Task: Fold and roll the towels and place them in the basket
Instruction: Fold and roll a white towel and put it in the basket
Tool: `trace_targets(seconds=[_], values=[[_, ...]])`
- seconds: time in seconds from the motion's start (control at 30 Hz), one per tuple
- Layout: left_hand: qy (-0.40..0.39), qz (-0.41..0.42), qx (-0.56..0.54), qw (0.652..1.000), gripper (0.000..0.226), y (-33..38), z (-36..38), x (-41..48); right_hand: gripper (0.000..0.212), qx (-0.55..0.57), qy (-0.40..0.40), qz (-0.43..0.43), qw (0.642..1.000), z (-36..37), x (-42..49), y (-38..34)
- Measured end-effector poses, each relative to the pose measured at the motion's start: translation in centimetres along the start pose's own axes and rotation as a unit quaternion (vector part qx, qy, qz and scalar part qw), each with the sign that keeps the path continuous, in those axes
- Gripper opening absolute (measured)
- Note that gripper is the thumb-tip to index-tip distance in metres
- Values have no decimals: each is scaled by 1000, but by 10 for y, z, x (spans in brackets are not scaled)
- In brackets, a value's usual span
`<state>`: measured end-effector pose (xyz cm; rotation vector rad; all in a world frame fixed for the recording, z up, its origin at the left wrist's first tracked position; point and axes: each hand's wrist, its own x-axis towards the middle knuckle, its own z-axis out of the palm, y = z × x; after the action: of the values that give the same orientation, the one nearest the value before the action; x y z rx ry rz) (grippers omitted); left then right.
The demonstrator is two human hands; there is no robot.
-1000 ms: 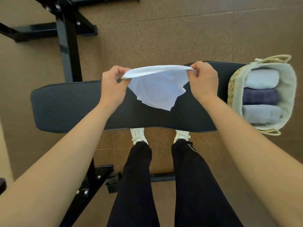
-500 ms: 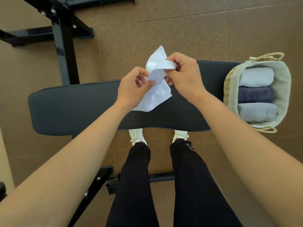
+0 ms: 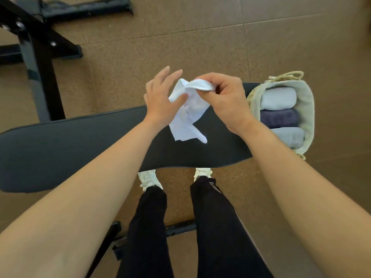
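A small white towel (image 3: 189, 115) hangs crumpled above the black padded bench (image 3: 80, 145). My right hand (image 3: 224, 99) pinches its upper edge between thumb and fingers. My left hand (image 3: 160, 99) is beside the cloth with its fingers spread, the thumb touching the towel's left side. A woven basket (image 3: 307, 109) with a pale liner stands at the bench's right end and holds three rolled towels: a light one (image 3: 278, 99), a dark purple one (image 3: 278, 118) and a grey one (image 3: 289, 137).
A black metal frame (image 3: 42, 57) with bolted bars stands on the brown floor at the upper left. My legs in black trousers and white shoes (image 3: 148, 177) are just in front of the bench. Another black bar (image 3: 180, 227) lies on the floor behind my feet.
The towel was stretched wide between both hands; the hands came together and bunched it. My left hand has now let go of its corner and spread its fingers, while the right keeps its pinch.
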<state>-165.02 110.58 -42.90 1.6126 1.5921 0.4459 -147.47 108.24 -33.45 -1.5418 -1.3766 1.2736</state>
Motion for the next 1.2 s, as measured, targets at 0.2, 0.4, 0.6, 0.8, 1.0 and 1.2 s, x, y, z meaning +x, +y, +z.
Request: trace_targets(seconds=[0.2, 0.4, 0.6, 0.8, 1.0, 1.2], values=[[-148, 17, 7, 989, 11, 27, 13, 22, 11, 44, 0, 9, 999, -33, -4, -2], [-205, 7, 248, 947, 15, 0, 9, 7, 12, 188, 107, 47, 975, -64, 2, 15], [-197, -128, 254, 938, 18, -48, -35, -7, 15, 274, 195, 119, 934, -65, 14, 56], [-12, -169, 139, 976, 13, -50, -85, 8, 23, 277, 263, 209, 900, -42, 38, 76], [189, -28, 58, 980, 26, -26, -119, 20, 25, 210, 297, 220, 905, -27, 47, 74], [91, -47, 166, 981, 38, -68, -101, -40, 27, 9, 252, 239, 938, -28, 11, 90]])
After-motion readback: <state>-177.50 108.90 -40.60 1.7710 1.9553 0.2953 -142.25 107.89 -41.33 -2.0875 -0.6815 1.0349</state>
